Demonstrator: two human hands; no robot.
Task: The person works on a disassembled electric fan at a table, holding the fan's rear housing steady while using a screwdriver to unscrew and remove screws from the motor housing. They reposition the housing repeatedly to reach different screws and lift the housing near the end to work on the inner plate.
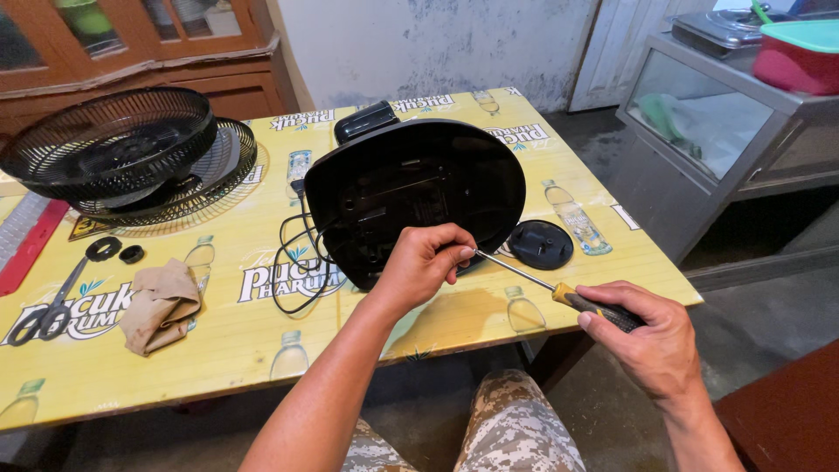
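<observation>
A black fan base [411, 188] stands tipped on its edge on the yellow printed table [245, 341], its underside facing me. My left hand [424, 262] grips the lower rim of the base. My right hand [651, 336] holds a screwdriver [568, 297] with a yellow and black handle. Its metal shaft points left toward the base, with the tip next to my left fingers. A black power cord [297, 271] loops on the table beside the base.
Two black fan grilles [122, 149] are stacked at the far left. Scissors [52, 306], two small black rings [114, 251], and a tan cloth [162, 301] lie at the front left. A round black cap [542, 243] sits right of the base. A metal and glass cabinet [717, 122] stands right.
</observation>
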